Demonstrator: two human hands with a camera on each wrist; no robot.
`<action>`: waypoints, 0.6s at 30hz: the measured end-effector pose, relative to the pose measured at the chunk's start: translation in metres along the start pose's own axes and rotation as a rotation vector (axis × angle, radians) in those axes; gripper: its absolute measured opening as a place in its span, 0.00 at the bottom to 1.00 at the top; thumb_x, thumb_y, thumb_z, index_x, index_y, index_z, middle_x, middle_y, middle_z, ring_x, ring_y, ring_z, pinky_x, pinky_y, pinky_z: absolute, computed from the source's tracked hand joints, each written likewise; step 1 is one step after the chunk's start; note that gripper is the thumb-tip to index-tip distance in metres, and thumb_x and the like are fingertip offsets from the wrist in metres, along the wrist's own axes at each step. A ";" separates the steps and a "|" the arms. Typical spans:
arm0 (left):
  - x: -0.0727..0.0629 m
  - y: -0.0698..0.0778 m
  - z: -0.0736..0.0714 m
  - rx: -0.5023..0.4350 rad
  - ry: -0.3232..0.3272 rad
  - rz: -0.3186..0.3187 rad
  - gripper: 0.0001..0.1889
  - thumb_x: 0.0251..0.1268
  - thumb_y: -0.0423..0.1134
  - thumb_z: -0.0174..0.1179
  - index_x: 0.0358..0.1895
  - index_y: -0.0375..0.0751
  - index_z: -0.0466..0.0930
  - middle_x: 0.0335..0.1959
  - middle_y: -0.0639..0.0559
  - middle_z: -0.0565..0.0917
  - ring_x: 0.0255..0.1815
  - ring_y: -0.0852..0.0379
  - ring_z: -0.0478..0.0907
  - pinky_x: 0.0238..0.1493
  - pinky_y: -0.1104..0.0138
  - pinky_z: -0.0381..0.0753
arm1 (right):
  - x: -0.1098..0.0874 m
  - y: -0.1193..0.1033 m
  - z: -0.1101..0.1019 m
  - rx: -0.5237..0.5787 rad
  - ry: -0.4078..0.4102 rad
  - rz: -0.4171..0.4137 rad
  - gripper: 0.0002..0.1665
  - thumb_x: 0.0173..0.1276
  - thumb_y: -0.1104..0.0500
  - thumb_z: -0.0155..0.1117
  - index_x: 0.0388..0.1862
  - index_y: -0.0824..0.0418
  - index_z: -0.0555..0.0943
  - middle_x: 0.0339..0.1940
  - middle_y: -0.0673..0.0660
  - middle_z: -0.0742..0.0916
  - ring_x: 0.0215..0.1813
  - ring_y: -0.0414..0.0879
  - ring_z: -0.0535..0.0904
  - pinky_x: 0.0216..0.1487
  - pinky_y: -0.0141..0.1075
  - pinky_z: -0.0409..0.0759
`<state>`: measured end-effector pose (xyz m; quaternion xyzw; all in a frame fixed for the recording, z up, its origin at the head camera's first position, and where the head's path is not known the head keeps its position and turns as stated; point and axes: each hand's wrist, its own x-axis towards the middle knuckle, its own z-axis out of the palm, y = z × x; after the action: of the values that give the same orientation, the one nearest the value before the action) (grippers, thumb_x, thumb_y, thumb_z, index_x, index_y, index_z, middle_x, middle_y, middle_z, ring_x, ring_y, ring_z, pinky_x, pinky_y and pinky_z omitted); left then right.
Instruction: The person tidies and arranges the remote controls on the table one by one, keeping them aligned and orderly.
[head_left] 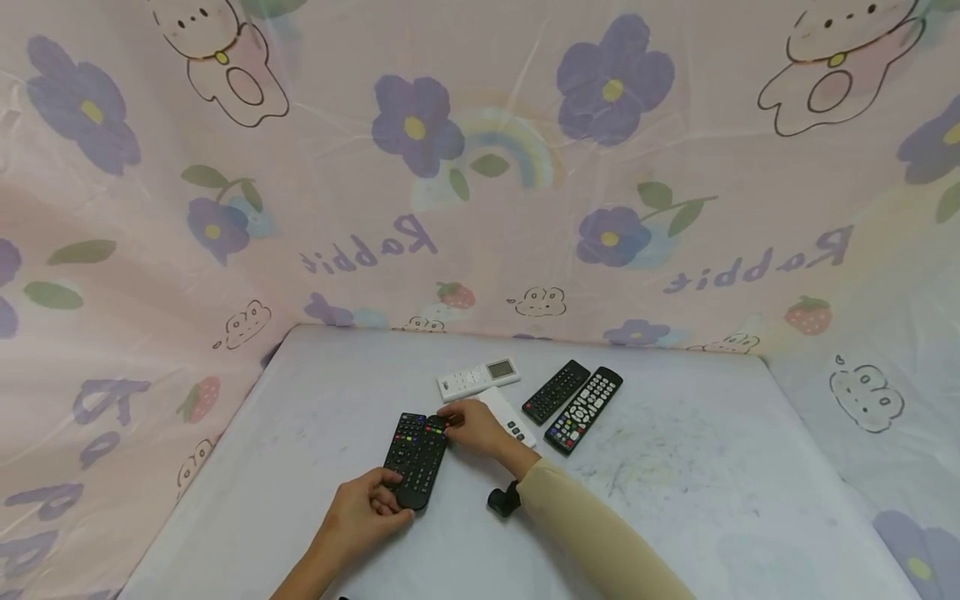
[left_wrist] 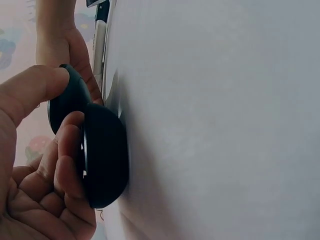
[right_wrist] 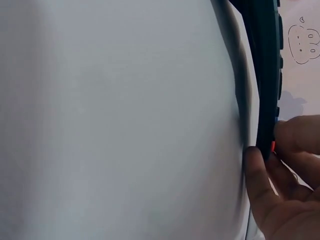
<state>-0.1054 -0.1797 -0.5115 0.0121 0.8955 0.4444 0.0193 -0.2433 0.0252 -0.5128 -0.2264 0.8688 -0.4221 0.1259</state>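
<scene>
Two black remote controls with coloured buttons lie side by side on the table, the left remote (head_left: 405,433) and the right remote (head_left: 423,462). My left hand (head_left: 363,508) grips the near end of the right remote, thumb on its rounded tip. Its other fingers curl over the left remote's near end, which they partly hide; in the left wrist view the right remote (left_wrist: 72,100) sits higher than the left remote (left_wrist: 107,155). At the far end, my right hand (head_left: 476,429) pinches the right remote by its upper corner, near a red button in the right wrist view.
Behind my right hand lie a white remote with a display (head_left: 476,379) and another white remote (head_left: 504,415), partly covered by that hand. Farther right, a black remote (head_left: 555,392) and a black remote with white buttons (head_left: 583,410) lie angled. Patterned curtain (head_left: 510,217) surrounds the white table (head_left: 675,500).
</scene>
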 end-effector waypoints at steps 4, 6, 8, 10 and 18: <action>0.005 0.002 0.002 0.013 0.015 0.017 0.23 0.40 0.36 0.77 0.44 0.39 0.80 0.19 0.62 0.82 0.20 0.67 0.75 0.24 0.74 0.76 | 0.002 0.000 -0.002 -0.035 0.016 -0.014 0.20 0.61 0.68 0.63 0.54 0.64 0.81 0.51 0.60 0.85 0.52 0.52 0.82 0.53 0.41 0.81; 0.006 0.002 0.003 0.012 0.022 0.022 0.23 0.40 0.36 0.76 0.44 0.39 0.80 0.19 0.62 0.82 0.20 0.68 0.75 0.24 0.74 0.76 | 0.003 0.000 -0.003 -0.054 0.020 -0.022 0.21 0.61 0.68 0.63 0.54 0.64 0.81 0.51 0.61 0.85 0.53 0.52 0.82 0.54 0.41 0.80; 0.007 0.002 0.003 0.013 0.033 0.024 0.23 0.39 0.36 0.76 0.43 0.40 0.80 0.19 0.62 0.81 0.20 0.68 0.75 0.25 0.74 0.76 | 0.005 -0.001 -0.004 -0.068 0.021 -0.032 0.21 0.61 0.68 0.63 0.55 0.64 0.80 0.52 0.61 0.85 0.53 0.52 0.82 0.55 0.41 0.80; 0.008 0.003 0.004 0.014 0.042 0.018 0.23 0.39 0.36 0.77 0.43 0.40 0.80 0.19 0.62 0.81 0.20 0.68 0.75 0.25 0.74 0.76 | 0.006 -0.003 -0.004 -0.081 0.019 -0.028 0.22 0.61 0.68 0.63 0.56 0.64 0.80 0.53 0.61 0.85 0.54 0.52 0.81 0.56 0.42 0.80; 0.008 0.010 0.007 0.027 0.028 0.004 0.24 0.39 0.37 0.77 0.43 0.36 0.80 0.19 0.60 0.82 0.20 0.68 0.75 0.24 0.74 0.76 | 0.008 -0.004 -0.004 -0.121 0.007 -0.011 0.22 0.61 0.67 0.63 0.55 0.63 0.80 0.53 0.60 0.85 0.53 0.51 0.81 0.55 0.42 0.79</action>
<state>-0.1130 -0.1680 -0.5075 0.0076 0.9015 0.4326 0.0057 -0.2505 0.0219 -0.5069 -0.2369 0.8919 -0.3700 0.1068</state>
